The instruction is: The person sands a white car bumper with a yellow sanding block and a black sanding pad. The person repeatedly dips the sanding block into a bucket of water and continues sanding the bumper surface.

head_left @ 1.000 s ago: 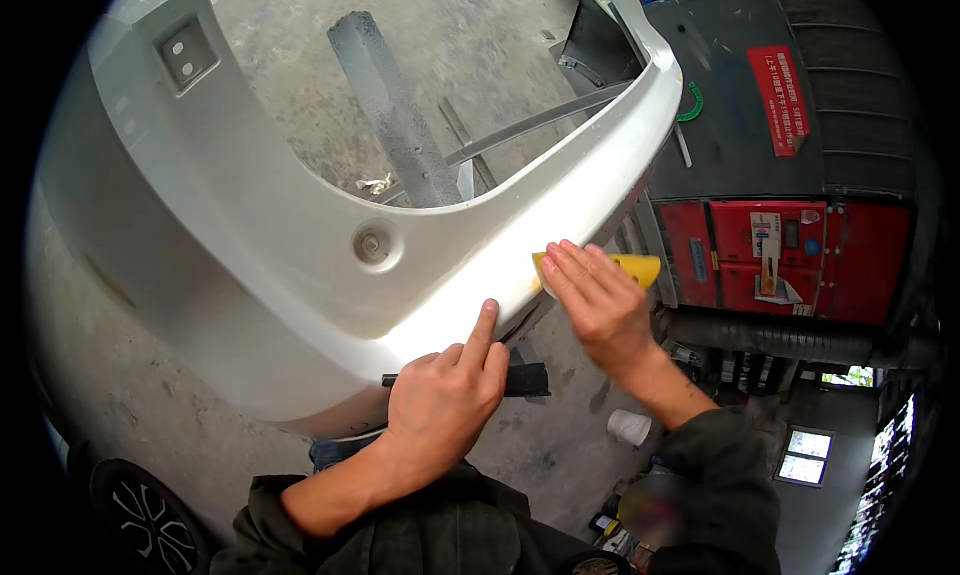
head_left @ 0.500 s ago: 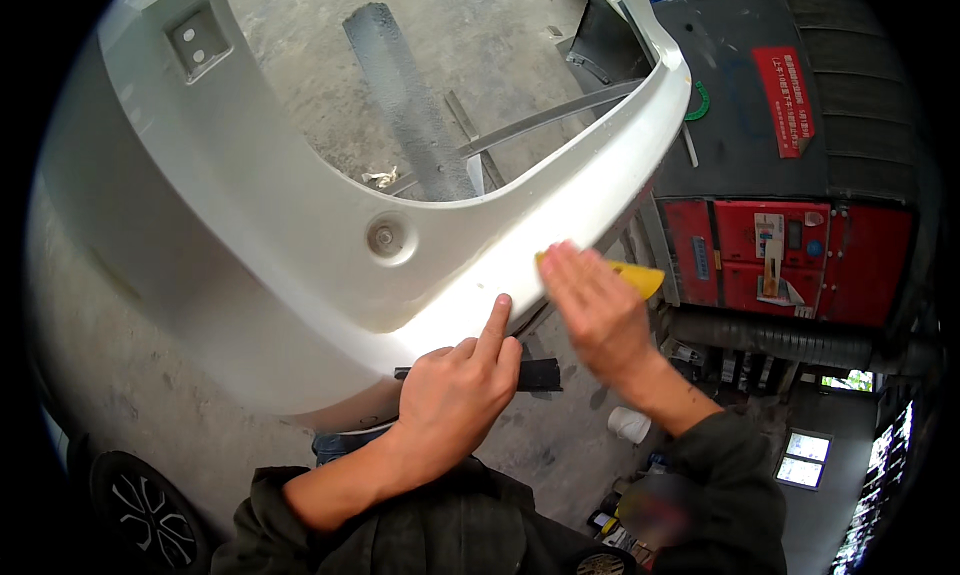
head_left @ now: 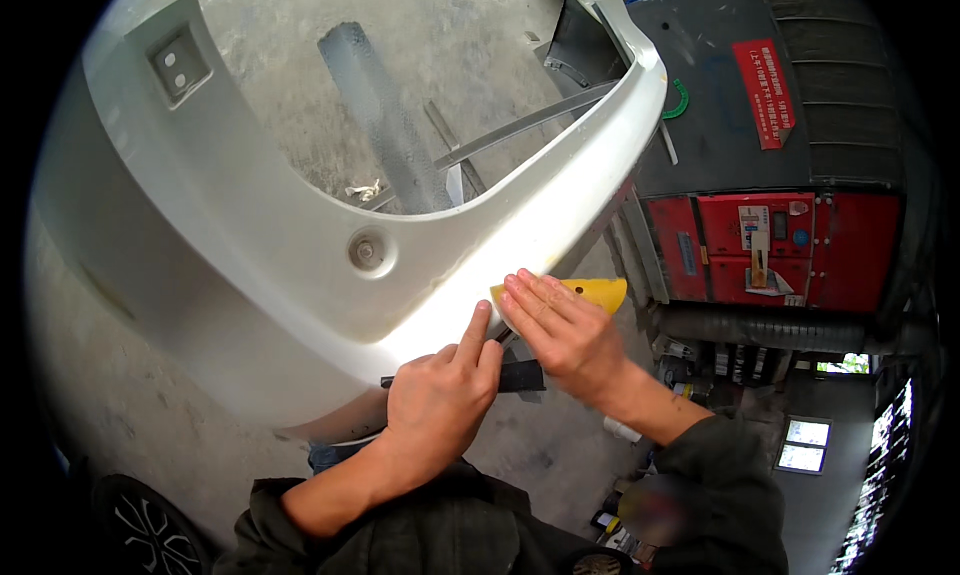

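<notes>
A large white bumper cover (head_left: 300, 245) spans the left and middle of the view, its bright lower edge running up to the right. My right hand (head_left: 565, 340) presses a yellow sheet of sandpaper (head_left: 602, 293) against that edge, fingers flat together over it, the sheet's end sticking out to the right. Just left of it, my left hand (head_left: 440, 395) rests at the bumper's near edge, index finger stretched out with its tip by the sandpaper and the thumb apart; the remaining fingers are mostly hidden. A black padded bar (head_left: 520, 377) passes beneath the left hand.
A red and black machine cabinet (head_left: 755, 250) stands at the right. Beyond the bumper, a grey metal stand (head_left: 385, 125) is on the concrete floor. A car wheel (head_left: 150, 525) is at the lower left, and a white container (head_left: 622, 430) sits below my right forearm.
My right hand has slid the sandpaper down and left along the bumper edge, close to my left index finger. The whole view has shifted slightly; my left hand keeps its place on the bumper.
</notes>
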Action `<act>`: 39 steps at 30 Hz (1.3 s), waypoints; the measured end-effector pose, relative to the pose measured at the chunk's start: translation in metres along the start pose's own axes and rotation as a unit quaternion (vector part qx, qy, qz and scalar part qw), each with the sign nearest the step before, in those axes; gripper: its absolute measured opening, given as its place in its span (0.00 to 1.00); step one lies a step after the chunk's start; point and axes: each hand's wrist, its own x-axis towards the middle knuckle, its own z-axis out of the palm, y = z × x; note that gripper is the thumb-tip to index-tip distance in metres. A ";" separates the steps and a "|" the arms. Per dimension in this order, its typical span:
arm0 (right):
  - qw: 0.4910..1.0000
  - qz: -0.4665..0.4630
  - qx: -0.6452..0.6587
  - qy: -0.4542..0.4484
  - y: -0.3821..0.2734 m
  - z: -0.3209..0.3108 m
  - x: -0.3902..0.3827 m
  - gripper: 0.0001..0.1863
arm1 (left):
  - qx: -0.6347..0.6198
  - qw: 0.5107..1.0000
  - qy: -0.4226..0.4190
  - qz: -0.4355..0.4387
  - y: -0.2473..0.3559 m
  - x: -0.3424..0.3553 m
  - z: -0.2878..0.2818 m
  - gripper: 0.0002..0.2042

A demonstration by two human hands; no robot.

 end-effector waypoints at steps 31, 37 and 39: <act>0.999 -0.037 -0.035 0.007 -0.011 0.001 0.003 0.21 | -0.003 1.000 0.007 0.006 -0.002 0.001 -0.002 0.08; 0.998 -0.004 -0.056 0.005 -0.004 0.001 0.008 0.20 | -0.009 1.000 0.012 0.000 -0.003 0.000 -0.002 0.08; 0.998 -0.054 0.015 0.012 -0.007 0.002 0.003 0.19 | -0.005 1.000 0.009 0.000 -0.002 0.000 -0.002 0.08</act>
